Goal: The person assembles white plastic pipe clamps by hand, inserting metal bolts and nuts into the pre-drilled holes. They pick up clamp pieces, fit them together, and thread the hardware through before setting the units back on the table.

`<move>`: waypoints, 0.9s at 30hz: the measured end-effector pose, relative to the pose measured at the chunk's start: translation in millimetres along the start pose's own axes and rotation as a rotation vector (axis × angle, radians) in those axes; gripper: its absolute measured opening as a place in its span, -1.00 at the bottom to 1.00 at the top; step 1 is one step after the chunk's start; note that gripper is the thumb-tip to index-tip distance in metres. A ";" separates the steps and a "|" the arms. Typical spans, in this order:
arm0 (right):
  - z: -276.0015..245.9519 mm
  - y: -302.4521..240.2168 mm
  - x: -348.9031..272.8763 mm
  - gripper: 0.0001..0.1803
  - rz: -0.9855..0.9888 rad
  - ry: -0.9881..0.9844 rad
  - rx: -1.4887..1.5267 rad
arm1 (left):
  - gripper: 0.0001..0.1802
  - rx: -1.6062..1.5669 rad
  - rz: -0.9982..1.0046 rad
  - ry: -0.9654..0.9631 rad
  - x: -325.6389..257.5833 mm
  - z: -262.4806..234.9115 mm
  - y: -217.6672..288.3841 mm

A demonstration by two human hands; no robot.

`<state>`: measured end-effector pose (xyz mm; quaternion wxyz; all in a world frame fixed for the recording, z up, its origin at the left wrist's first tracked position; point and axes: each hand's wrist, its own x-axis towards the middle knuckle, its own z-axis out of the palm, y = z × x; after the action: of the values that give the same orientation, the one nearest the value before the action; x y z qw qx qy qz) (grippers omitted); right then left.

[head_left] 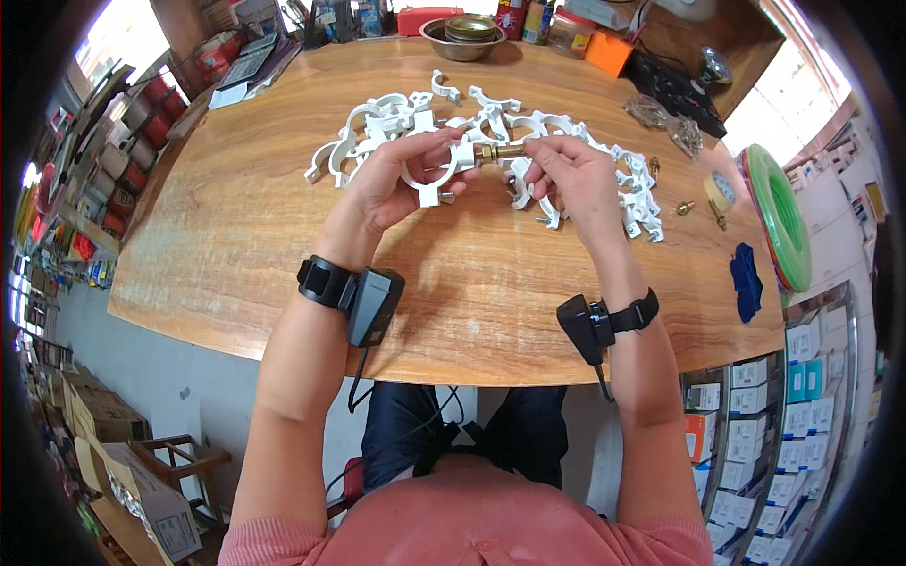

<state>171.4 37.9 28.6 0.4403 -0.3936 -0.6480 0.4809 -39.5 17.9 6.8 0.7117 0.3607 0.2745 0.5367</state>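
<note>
My left hand grips a white plastic pipe clamp, its open ring hanging below my fingers. My right hand pinches a brass screw fitting whose end meets the base of that clamp. Both hands are raised just above a wooden table. Behind them lies a heap of several more white pipe clamps, spreading right to more clamps. A few loose brass screws lie to the right of the heap.
A metal bowl with a brass lid stands at the far edge. A calculator and papers lie far left, an orange box and black device far right. A tape roll, blue cloth and green hose coil sit right.
</note>
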 end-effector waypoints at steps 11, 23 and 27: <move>1.3 6.0 2.1 -0.80 0.004 -0.042 0.073 | -0.67 0.005 0.001 0.027 1.3 -1.5 1.1; 0.7 6.1 3.4 -0.75 0.071 -0.032 0.112 | -0.65 0.000 0.017 0.072 -0.6 0.6 2.9; -4.3 5.3 4.0 -0.74 0.127 -0.079 0.074 | -0.65 -0.006 0.003 0.071 0.0 2.6 3.3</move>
<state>174.8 44.0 24.9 0.3975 -0.3980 -0.6204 0.5466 -39.4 17.8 10.9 0.7019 0.3397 0.2972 0.5510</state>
